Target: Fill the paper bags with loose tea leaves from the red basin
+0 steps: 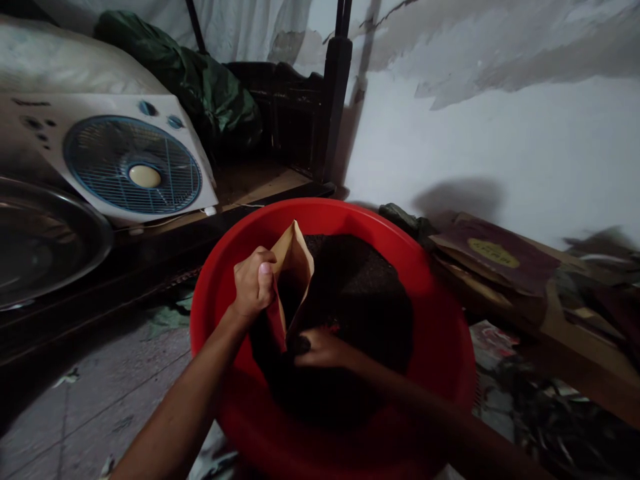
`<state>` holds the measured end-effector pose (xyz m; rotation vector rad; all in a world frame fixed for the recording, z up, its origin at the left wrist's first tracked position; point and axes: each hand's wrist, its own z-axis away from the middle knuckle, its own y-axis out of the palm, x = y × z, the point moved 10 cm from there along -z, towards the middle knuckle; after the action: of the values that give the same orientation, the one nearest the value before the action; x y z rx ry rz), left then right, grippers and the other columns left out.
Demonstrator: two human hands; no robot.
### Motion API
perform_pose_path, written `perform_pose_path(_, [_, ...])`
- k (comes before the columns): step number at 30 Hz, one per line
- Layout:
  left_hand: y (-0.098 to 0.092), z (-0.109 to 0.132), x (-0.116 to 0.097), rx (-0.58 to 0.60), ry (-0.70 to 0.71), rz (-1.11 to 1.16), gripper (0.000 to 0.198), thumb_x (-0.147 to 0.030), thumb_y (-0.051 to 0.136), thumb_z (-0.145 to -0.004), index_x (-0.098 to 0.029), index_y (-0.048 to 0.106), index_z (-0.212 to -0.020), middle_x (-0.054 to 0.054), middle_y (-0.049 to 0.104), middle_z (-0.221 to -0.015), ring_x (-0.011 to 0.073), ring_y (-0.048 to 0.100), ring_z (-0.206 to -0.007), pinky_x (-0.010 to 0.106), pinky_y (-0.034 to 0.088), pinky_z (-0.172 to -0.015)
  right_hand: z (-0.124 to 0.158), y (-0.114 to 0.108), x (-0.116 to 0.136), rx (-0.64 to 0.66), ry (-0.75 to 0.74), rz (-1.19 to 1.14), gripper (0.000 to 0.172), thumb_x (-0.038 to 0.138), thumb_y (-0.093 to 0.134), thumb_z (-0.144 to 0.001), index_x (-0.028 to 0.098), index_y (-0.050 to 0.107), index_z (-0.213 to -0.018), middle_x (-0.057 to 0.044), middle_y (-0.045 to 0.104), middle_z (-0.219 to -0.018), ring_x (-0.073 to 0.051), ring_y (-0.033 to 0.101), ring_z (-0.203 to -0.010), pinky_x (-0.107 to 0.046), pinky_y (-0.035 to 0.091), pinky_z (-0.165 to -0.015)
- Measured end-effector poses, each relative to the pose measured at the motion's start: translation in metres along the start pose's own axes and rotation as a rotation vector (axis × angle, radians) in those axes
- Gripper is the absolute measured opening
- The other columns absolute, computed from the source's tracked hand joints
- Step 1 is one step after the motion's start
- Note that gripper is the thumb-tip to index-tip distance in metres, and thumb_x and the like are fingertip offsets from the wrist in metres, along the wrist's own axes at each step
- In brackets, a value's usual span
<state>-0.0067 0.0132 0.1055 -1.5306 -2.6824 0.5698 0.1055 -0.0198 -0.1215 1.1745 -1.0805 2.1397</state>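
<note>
Red plastic basin (450, 347), centre floor, filled with dark loose material (360, 287); paper bag (295, 260) upright at its near-left. Bag rim clenched tight in the left hand (253, 283); the right hand (323, 348) curls at the mouth, its hold indiscernible. Risk: gripped by one edge only, the mouth may fold or tear, spilling material.

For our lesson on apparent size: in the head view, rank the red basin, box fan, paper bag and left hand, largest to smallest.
1. red basin
2. box fan, though it stands farther from the camera
3. paper bag
4. left hand, gripping the bag; these two look close, the bag slightly bigger
</note>
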Motion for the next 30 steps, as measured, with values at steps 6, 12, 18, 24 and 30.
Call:
perform_pose_path(6, [0.004,0.001,-0.006,-0.003,0.03,0.031,0.032,-0.026,0.026,-0.102,-0.019,0.053,-0.085,0.0,0.054,-0.069,0.0122,0.052,-0.058,0.026,0.039,-0.054,0.043,-0.138,0.051,-0.733,-0.018,-0.548,0.031,0.037,0.069,-0.074,0.023,0.056,-0.099,0.009,0.051,-0.064,-0.007,0.045,-0.045,-0.016,0.03,-0.036])
perform_pose_path(12, [0.029,0.005,-0.014,0.167,0.051,0.099,0.028,-0.029,0.029,-0.102,-0.018,0.054,-0.1,0.003,0.06,-0.078,0.0125,0.057,-0.065,0.025,0.044,-0.06,0.066,-0.175,0.138,-0.894,-0.471,-0.897,0.035,0.039,0.07,-0.077,0.026,0.047,-0.1,0.003,0.06,-0.09,-0.011,0.064,-0.076,-0.024,0.057,-0.066])
perform_pose_path(18, [0.034,0.005,-0.025,0.209,0.098,0.086,0.025,-0.029,0.031,-0.101,-0.017,0.053,-0.105,0.003,0.061,-0.078,0.0127,0.058,-0.064,0.025,0.046,-0.059,0.074,-0.169,0.187,-0.902,-0.579,-0.25,0.028,0.021,0.071,-0.077,0.024,0.061,-0.103,0.0,0.066,-0.101,-0.017,0.065,-0.098,-0.037,0.053,-0.095])
perform_pose_path(24, [0.027,0.004,-0.019,0.169,0.045,0.034,0.024,-0.027,0.031,-0.102,-0.019,0.053,-0.099,0.003,0.061,-0.082,0.0124,0.057,-0.067,0.024,0.044,-0.058,0.099,-0.136,0.205,-0.774,-0.718,0.269,0.016,0.029,0.056,-0.096,0.025,0.069,-0.104,-0.003,0.072,-0.115,-0.017,0.066,-0.112,-0.038,0.048,-0.104])
perform_pose_path(30, [0.025,0.0,-0.018,0.137,0.031,0.008,0.022,-0.024,0.034,-0.101,-0.018,0.054,-0.095,0.0,0.059,-0.073,0.0103,0.055,-0.06,0.023,0.041,-0.054,0.118,-0.102,0.183,-0.708,-0.82,0.583,0.06,0.064,0.062,-0.084,0.029,0.057,-0.132,-0.005,0.068,-0.13,-0.025,0.057,-0.128,-0.057,0.015,-0.122])
